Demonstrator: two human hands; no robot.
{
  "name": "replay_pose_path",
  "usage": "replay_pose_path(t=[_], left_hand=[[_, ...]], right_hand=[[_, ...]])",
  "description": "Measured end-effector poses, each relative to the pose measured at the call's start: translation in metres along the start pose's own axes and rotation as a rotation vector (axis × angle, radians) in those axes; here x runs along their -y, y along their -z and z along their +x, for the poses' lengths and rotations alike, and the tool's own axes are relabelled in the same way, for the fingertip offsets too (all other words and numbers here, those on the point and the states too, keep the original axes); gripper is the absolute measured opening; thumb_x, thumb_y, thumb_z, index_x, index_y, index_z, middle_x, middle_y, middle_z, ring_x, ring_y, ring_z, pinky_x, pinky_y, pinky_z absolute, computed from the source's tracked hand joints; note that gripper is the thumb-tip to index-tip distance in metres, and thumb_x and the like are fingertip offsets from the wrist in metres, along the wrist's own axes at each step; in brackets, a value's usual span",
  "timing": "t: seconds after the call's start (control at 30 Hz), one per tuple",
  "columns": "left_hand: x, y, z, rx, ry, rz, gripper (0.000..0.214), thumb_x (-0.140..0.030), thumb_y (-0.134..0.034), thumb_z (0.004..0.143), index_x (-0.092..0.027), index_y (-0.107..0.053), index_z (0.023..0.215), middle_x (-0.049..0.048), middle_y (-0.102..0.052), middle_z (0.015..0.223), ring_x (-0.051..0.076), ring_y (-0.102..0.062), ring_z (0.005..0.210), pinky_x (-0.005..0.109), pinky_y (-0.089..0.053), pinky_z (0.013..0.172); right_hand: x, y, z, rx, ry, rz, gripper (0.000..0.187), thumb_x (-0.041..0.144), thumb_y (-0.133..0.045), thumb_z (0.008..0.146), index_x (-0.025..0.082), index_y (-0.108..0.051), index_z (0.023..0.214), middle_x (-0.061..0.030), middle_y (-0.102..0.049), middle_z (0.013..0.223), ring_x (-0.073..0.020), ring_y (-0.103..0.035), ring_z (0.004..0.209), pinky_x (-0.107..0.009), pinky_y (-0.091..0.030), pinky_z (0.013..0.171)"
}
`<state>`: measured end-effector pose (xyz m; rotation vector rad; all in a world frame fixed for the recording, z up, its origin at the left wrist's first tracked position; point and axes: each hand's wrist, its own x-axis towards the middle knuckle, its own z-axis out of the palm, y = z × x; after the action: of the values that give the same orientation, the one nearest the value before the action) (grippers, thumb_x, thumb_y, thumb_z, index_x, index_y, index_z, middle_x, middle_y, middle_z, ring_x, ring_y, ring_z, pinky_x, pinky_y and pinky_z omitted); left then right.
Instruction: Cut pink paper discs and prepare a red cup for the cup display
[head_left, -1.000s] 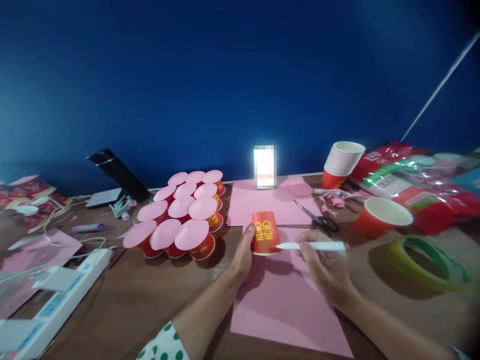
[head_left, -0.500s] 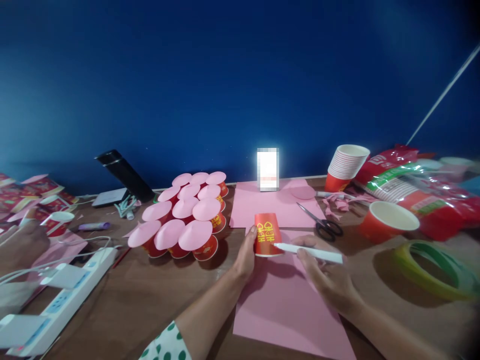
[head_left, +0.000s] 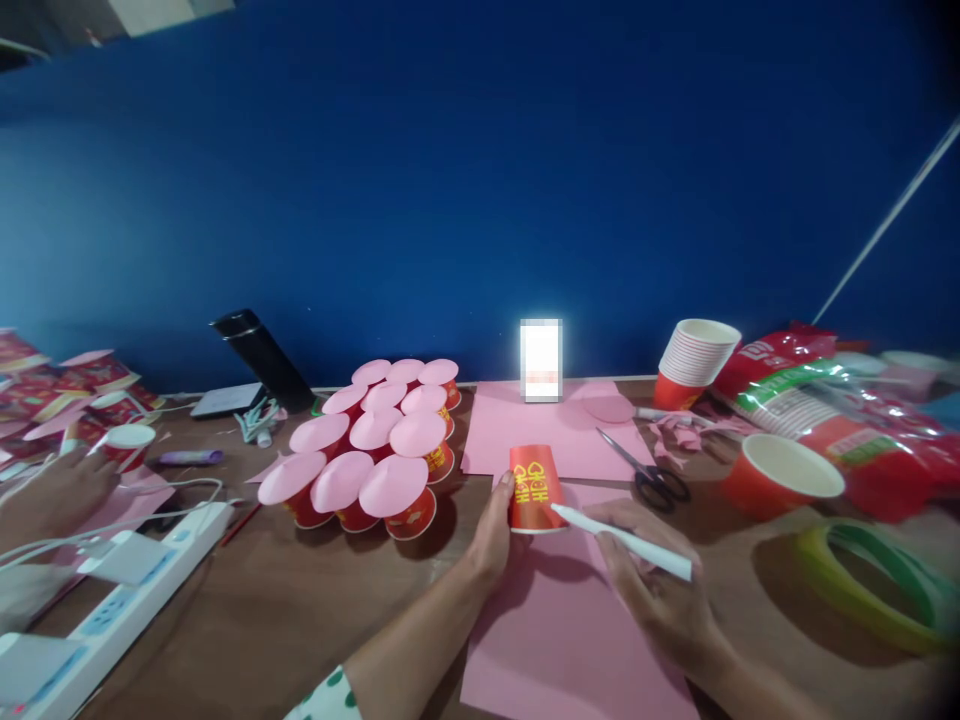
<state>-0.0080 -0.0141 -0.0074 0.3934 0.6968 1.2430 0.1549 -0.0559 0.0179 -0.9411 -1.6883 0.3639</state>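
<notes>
Over pink paper (head_left: 559, 635), left hand (head_left: 495, 535) half-curled on cup (head_left: 534, 490), right hand (head_left: 654, 592) around pen (head_left: 630, 540).

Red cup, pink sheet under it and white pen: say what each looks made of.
Red cup: likely paper, slightly glossy print, pale rim, held upside down by the left hand. Pink sheet: matte paper, flat, straight edges. White pen in the right hand: probably smooth plastic, though blurred.

bare forearms; left arm's sleeve (head_left: 326, 697) white with green polka dots
</notes>
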Motion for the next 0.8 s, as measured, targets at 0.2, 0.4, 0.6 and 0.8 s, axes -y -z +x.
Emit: replay_pose_path(t=[0.2,0.4,0.6,0.8], left_hand=[[-0.0009,-0.0012,-0.0003,-0.008,0.013,0.025,0.035,-0.047,-0.073,0.077,-0.015,-0.067,0.089,0.0083,-0.073,0.088,0.026,-0.068,0.097,0.034,-0.049,0.093],[-0.0017,-0.0021,-0.0010,0.006,0.003,0.039,0.036,-0.048,-0.074,0.075,-0.015,-0.067,0.087,0.0076,-0.073,0.087,0.025,-0.068,0.097,0.034,-0.049,0.093],[-0.0014,-0.0021,-0.0005,-0.019,-0.016,0.047,0.041,-0.050,-0.077,0.070,-0.014,-0.066,0.087,0.0070,-0.072,0.086,0.025,-0.068,0.093,0.033,-0.050,0.089],[-0.0016,-0.0019,-0.0010,-0.046,-0.009,0.048,0.039,-0.049,-0.077,0.070,-0.015,-0.067,0.087,0.0055,-0.071,0.081,0.023,-0.068,0.089,0.031,-0.050,0.087]], right_hand=[[-0.0001,0.0002,-0.0017,0.013,0.036,-0.013,0.014,0.014,-0.057,0.089,0.021,-0.066,0.096,-0.0041,-0.071,0.084,-0.0189,-0.069,0.077,-0.029,-0.056,0.070],[-0.0003,-0.0002,-0.0023,-0.002,0.036,-0.021,0.014,0.013,-0.057,0.089,0.022,-0.064,0.097,-0.0035,-0.071,0.085,-0.0180,-0.070,0.076,-0.029,-0.056,0.070],[-0.0046,-0.0018,-0.0039,0.012,0.050,-0.020,0.014,0.013,-0.056,0.089,0.022,-0.064,0.097,-0.0047,-0.072,0.088,-0.0194,-0.070,0.081,-0.029,-0.057,0.072],[0.0008,-0.0011,0.0003,-0.041,0.040,-0.055,0.009,0.019,-0.059,0.089,0.023,-0.067,0.091,-0.0040,-0.072,0.082,-0.0179,-0.070,0.073,-0.027,-0.058,0.068]])
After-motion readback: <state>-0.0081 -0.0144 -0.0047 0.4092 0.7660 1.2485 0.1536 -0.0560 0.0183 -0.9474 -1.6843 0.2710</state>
